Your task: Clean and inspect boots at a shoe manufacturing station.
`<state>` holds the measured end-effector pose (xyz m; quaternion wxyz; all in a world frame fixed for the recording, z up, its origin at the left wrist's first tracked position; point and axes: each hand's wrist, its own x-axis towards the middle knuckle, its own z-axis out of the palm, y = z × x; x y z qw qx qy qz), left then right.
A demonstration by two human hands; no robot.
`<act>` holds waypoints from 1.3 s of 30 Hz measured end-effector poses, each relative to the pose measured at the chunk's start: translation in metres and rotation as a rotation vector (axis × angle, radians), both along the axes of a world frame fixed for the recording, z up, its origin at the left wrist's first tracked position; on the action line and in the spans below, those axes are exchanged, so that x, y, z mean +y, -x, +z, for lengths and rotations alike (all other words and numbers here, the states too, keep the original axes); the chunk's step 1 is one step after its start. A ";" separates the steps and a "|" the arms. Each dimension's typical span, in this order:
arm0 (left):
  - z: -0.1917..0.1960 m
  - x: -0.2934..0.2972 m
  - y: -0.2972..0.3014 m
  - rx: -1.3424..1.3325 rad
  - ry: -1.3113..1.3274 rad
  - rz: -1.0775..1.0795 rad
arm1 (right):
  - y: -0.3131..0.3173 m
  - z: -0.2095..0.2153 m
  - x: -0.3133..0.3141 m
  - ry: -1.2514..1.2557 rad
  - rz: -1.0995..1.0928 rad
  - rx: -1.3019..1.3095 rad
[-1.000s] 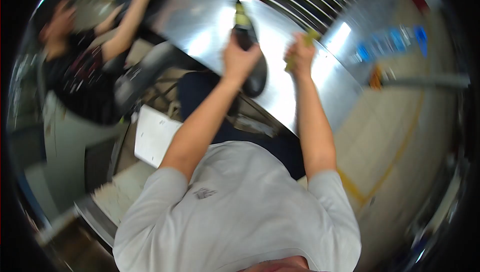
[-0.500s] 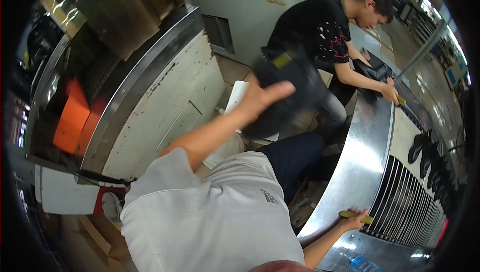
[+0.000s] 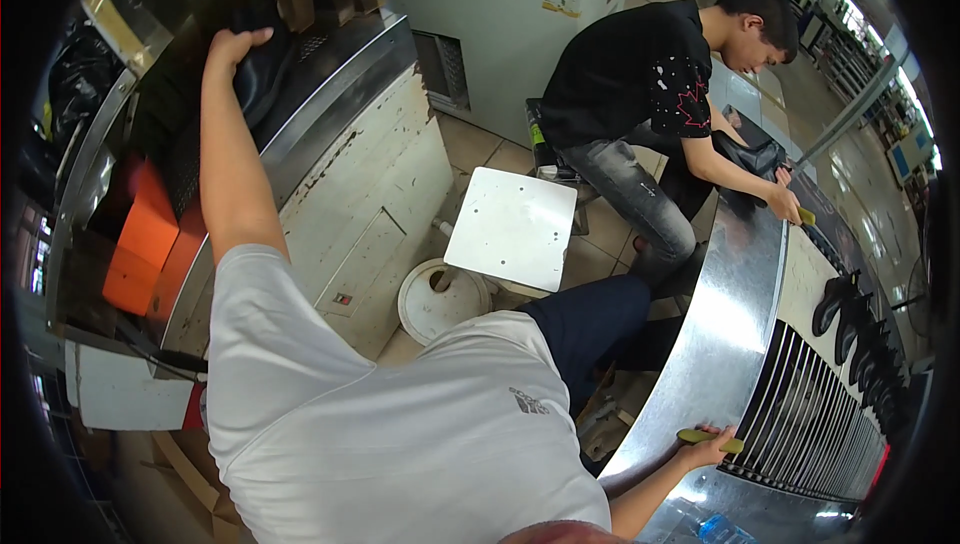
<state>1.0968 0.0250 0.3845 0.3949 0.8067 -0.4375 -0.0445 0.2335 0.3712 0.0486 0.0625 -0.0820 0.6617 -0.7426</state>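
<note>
At the far left, my left hand (image 3: pixel 236 48) grips a black shoe (image 3: pixel 262 72) inside the mouth of a metal-framed machine (image 3: pixel 345 74). The fingers are partly hidden behind the shoe, which sits low over the dark mesh belt; whether it touches the belt I cannot tell. My right hand (image 3: pixel 706 447) is closed around a slim yellow-green handled tool (image 3: pixel 734 445), whose working end I cannot make out. That hand rests at the edge of the steel worktop (image 3: pixel 690 364), beside a conveyor of metal rods (image 3: pixel 800 414).
A co-worker (image 3: pixel 625 74) sits across, handling a black shoe (image 3: pixel 750 156) and a yellow-handled tool. Several black shoes (image 3: pixel 852 329) line the conveyor's far side. Between us stand a white square stool (image 3: pixel 510 229) and a lidded bucket (image 3: pixel 425 309). Orange flaps (image 3: pixel 145 244) hang at the machine's near end.
My left hand has swung left with the black shoe, from above the stool into the machine's opening. The right hand stays in place with its tool.
</note>
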 end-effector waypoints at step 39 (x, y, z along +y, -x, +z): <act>-0.008 0.042 -0.206 -0.117 -0.111 0.788 | 0.013 -0.020 -0.004 -0.089 0.037 -0.096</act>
